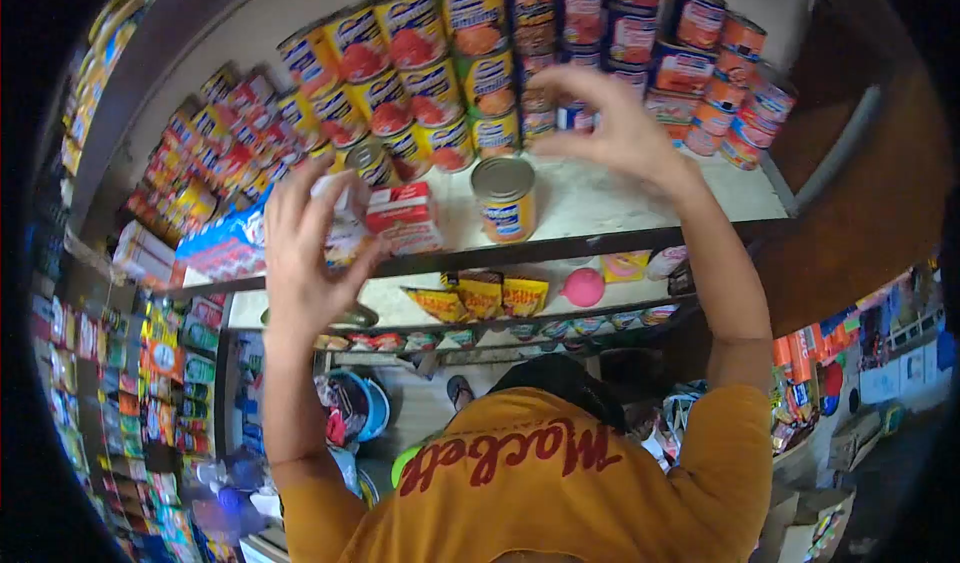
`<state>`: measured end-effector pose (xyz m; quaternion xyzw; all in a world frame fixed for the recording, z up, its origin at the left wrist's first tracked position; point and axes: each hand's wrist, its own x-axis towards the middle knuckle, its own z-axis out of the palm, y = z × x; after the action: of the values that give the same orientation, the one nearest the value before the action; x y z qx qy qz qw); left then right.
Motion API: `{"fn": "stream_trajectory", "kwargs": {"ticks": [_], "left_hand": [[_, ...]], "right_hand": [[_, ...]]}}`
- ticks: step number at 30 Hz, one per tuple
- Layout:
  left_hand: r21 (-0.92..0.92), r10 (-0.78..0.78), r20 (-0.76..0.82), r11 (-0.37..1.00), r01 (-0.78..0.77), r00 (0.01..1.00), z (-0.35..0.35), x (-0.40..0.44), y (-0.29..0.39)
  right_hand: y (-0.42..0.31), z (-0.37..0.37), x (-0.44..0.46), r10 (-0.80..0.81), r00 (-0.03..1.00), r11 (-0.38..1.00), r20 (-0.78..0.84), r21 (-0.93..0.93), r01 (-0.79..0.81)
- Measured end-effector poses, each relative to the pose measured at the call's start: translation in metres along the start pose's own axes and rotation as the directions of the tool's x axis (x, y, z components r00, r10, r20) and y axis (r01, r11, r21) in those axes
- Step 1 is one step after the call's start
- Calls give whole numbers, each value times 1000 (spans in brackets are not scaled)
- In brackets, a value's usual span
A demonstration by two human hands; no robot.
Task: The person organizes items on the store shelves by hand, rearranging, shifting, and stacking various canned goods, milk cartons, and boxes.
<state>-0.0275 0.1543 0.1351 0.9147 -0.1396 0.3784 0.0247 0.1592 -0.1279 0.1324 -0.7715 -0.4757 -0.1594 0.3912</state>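
My left hand (303,233) is raised over the left part of the shelf, fingers curved and thumb apart. Behind its fingers stands a white carton (347,203); whether they touch it is unclear. Beside that sits a red and white box (404,217). My right hand (625,128) is held in a wide C shape in front of the stacked cans, with nothing visible in its grasp. Between my hands a single yellow and blue can (504,203) stands upright near the shelf's front edge. Behind it rise stacked yellow fruit-labelled cans (431,91).
Blue and red packs (225,243) lie at the shelf's left end. Orange-labelled cans (717,113) are stacked at the right. Yellow snack packets (480,297) and a pink round object (583,286) sit on the lower shelf. A blue basin (374,408) stands on the floor.
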Motion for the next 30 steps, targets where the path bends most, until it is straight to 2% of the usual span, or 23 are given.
{"fn": "stream_trajectory", "kwargs": {"ticks": [1,3,4,7,8,12,15,18,21,22,24,27,30], "left_hand": [[-50,-51,40,997,53,998,-6,3,-6],[-22,-54,117,998,57,992,-9,7,-24],[-7,-50,156,999,52,987,-9,6,-34],[-2,-62,228,998,64,972,-8,2,-46],[-20,-57,238,998,63,970,-6,-1,-49],[-31,13,209,1000,-6,978,-10,0,-39],[-15,50,245,999,-48,968,-15,2,-33],[-34,50,278,999,-42,959,-14,2,-37],[-53,71,295,997,-58,953,-10,4,-43],[-61,80,297,996,-65,951,-8,5,-45],[-106,82,330,993,-49,940,-10,11,-45],[-166,-28,402,981,103,915,-11,15,-59],[-170,-17,482,979,113,876,0,21,-79]], "right_hand": [[-1,20,1,-113,987,994,114,7,113],[-12,47,3,-175,933,981,314,-20,191],[-11,60,3,-183,928,983,324,39,180],[-12,76,6,-7,940,994,341,-97,43],[-10,72,8,-35,944,999,329,-24,46],[-5,46,1,80,955,990,287,-137,-42],[-1,22,-19,127,966,944,226,-327,-47],[-10,-7,-25,454,851,859,265,-383,-339],[10,-15,-45,416,893,871,170,-357,-338],[12,-12,-50,309,940,885,143,-406,-229],[8,-1,-45,188,971,935,149,-331,-130],[-12,32,-27,62,981,980,186,-195,-25],[-43,73,4,-46,958,999,281,18,43]]}}
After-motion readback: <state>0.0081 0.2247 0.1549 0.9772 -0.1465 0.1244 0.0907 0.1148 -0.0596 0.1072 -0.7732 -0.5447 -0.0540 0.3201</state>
